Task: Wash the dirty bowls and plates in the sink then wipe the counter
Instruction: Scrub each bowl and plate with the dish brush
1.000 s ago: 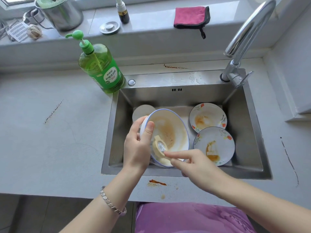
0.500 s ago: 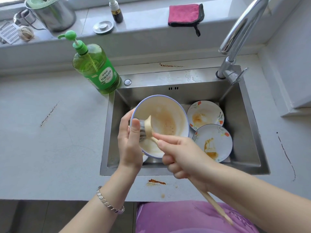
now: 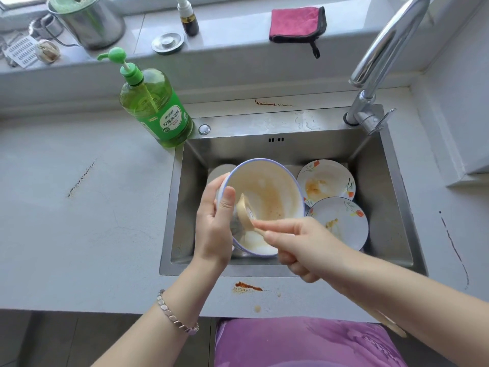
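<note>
Two hands work over the sink (image 3: 264,148), which is set into the bench (image 3: 79,221). My left hand (image 3: 214,229) grips the dirty bowl (image 3: 272,192) by its left rim, thumb inside. It holds the bowl tilted above the basin, with the brown-smeared inside facing me. My right hand (image 3: 299,242) is curled round the wooden handle of a scrubbing brush (image 3: 244,211). The brush head lies against the bowl's inner wall, just beside my left thumb.

Two flowered plates (image 3: 326,181) (image 3: 341,221) lie overlapping in the right half of the sink, both with yellow-brown residue. A pale round dish (image 3: 219,172) shows behind the bowl, mostly hidden.

A green soap bottle (image 3: 158,109) stands on the bench at the sink's back left corner, and the tap (image 3: 383,49) rises at its back right corner. An orange-brown smear (image 3: 247,286) marks the bench's front strip, just before the sink. A pink cloth (image 3: 295,23) lies folded on the ledge behind the bench.
</note>
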